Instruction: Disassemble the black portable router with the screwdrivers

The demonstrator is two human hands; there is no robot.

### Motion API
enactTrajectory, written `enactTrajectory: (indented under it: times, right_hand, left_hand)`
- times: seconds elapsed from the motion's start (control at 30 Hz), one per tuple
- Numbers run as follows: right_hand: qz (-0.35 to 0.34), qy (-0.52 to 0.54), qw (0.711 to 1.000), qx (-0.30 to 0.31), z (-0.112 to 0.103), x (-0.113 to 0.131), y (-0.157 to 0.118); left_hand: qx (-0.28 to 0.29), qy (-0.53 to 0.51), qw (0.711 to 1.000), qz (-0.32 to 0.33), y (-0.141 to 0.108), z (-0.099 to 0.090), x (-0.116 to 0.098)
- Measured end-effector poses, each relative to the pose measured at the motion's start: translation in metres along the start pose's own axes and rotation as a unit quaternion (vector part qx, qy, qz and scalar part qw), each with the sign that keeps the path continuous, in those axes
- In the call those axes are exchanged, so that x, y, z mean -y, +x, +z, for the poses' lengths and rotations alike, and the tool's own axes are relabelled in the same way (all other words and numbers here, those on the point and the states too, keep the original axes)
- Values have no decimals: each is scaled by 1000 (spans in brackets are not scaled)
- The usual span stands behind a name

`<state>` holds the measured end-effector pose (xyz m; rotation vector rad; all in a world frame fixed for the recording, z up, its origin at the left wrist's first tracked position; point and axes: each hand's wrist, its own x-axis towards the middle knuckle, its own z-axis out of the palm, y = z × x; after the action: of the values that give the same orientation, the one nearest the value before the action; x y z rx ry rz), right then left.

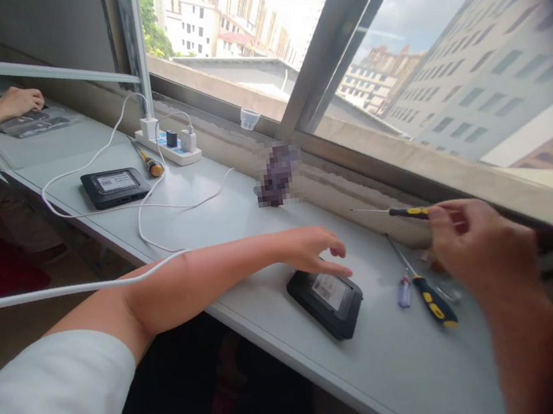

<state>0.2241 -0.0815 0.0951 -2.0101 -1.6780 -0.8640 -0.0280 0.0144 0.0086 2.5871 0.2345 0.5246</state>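
The right hand pinches a yellow-handled precision screwdriver by its grip, shaft clear of the tabletop; the half-open, empty left hand hovers just above a black device.

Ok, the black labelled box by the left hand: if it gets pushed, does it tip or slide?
The black labelled box will probably slide rather than tip: it lies flat, low and wide on the smooth pale tabletop. Its casing looks rigid, so it likely won't flex when lifted. Its rounded corners may give the left hand a slightly less secure grip.
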Motion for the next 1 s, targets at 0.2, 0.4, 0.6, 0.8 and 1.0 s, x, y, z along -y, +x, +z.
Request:
enactTrajectory:
  times: [0.2, 0.4, 0.6, 0.8, 1.0]
  right_hand:
    - [-31, -21, 995, 88, 54, 15, -67]
    - [-67, -15, 976, 208, 60, 20, -71]
    - [42, -76, 971, 221, 39, 2, -62]
    - [98, -64, 932, 342, 40, -22, -63]
    - [129, 2, 937, 324, 50, -20, -66]
  left_hand:
    - [60, 64, 996, 15, -5, 19, -30]
    - [103, 49, 993, -14, -8, 12, -42]
    - [171, -5, 985, 25, -10, 3, -48]
    - [176, 7, 984, 6, -14, 8, -61]
    - [208, 5, 975, 79, -15, 5, -61]
